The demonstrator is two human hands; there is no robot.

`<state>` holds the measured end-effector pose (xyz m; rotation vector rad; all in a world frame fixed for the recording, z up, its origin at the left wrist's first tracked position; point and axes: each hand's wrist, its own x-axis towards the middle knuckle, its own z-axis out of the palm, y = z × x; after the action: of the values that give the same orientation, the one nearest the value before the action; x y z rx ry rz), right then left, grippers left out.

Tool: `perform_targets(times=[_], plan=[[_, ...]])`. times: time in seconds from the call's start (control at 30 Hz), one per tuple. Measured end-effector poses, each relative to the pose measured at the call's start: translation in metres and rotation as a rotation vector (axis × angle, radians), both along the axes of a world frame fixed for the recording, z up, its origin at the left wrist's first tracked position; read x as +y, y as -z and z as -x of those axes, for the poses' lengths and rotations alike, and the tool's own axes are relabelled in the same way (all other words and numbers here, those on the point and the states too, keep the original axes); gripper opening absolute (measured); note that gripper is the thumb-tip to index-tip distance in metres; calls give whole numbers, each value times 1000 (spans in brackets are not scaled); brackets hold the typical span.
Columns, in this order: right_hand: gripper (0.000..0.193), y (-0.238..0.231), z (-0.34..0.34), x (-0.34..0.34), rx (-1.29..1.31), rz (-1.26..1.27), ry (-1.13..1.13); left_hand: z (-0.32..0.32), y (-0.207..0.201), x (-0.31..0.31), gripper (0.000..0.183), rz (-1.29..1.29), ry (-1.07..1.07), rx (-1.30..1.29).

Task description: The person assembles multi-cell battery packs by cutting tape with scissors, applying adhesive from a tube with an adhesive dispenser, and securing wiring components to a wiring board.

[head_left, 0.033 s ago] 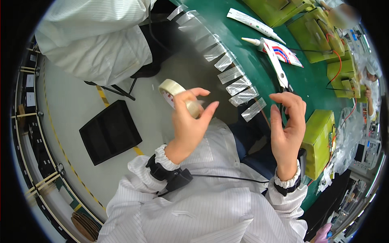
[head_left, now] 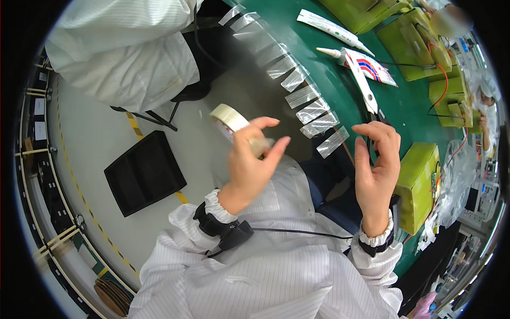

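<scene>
My left hand [head_left: 248,165] is closed around a roll of clear, ribbed tape [head_left: 231,118], partly blurred, above the floor left of the table edge. My right hand [head_left: 378,170] is at the table edge, thumb and fingers curled about the black handles of scissors [head_left: 365,94]. The pale blades point away from me, across a white tube with red and blue stripes [head_left: 372,68]; the fingers hide most of the handles. Between my hands, cut strips of the same tape [head_left: 333,142] hang in a row along the table edge.
A second white tube [head_left: 329,26] lies farther off on the green table [head_left: 404,111]. Yellow-green wrapped blocks [head_left: 417,183] with wires stand at the right. A co-worker's white sleeve [head_left: 122,48] fills the upper left. A black bin [head_left: 146,173] sits on the floor.
My left hand and the tape roll have shifted very slightly to the right. My right hand and the scissors stay almost in place.
</scene>
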<state>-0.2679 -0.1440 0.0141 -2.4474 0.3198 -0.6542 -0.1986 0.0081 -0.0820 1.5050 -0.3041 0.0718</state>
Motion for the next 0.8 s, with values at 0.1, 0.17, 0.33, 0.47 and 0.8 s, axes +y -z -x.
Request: perform_targets(times=[0.1,0.17,0.33,0.47,0.8], plan=[[18,1,10,2,37,-35,44,3,-13,-6,47,-259,207,-514],[17,0,15,4,42,-68,57,-2,-6,-22,44,-148,171,-702],[16,-1,26,7,19,-152,70,-20,1,-24,29,-201,137,-885],[15,1,35,3,18,-245,84,-21,0,-20,36,-256,232,-996],[15,2,51,18,111,-532,10,30,-28,27,32,-237,424,-366]])
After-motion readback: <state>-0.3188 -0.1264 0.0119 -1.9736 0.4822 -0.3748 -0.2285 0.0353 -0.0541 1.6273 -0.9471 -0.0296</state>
